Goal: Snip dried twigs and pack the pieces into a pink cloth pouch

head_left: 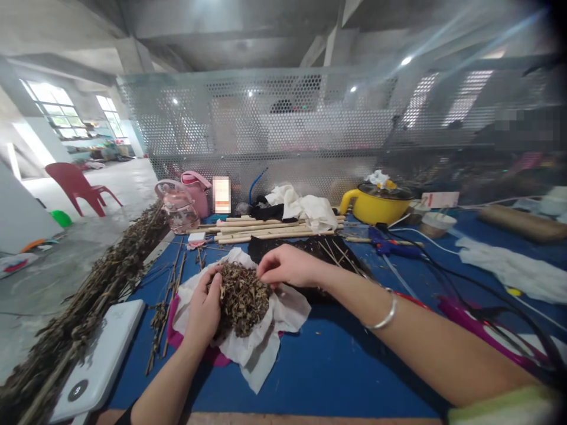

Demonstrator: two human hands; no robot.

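A heap of dried brown leaves (244,298) lies on a white cloth (261,360), with magenta material (217,356) showing beneath it. My left hand (208,307) rests against the heap's left side, fingers curved over the edge and thumb apart. At the upper right of the heap, my right hand (283,267) has thumb and fingertips pinched together. What those fingertips hold, if anything, is too small to make out. Behind the cloth, thin stalks lie on a black cloth (319,251).
Bundled dried stems (101,277) run along the left edge beside a white device (101,354). Pale wooden sticks (274,230), a yellow pot (383,203) and a blue glue gun (394,245) are behind. A magenta-rimmed object (491,333) and black cable lie right. A perforated screen (266,130) stands behind.
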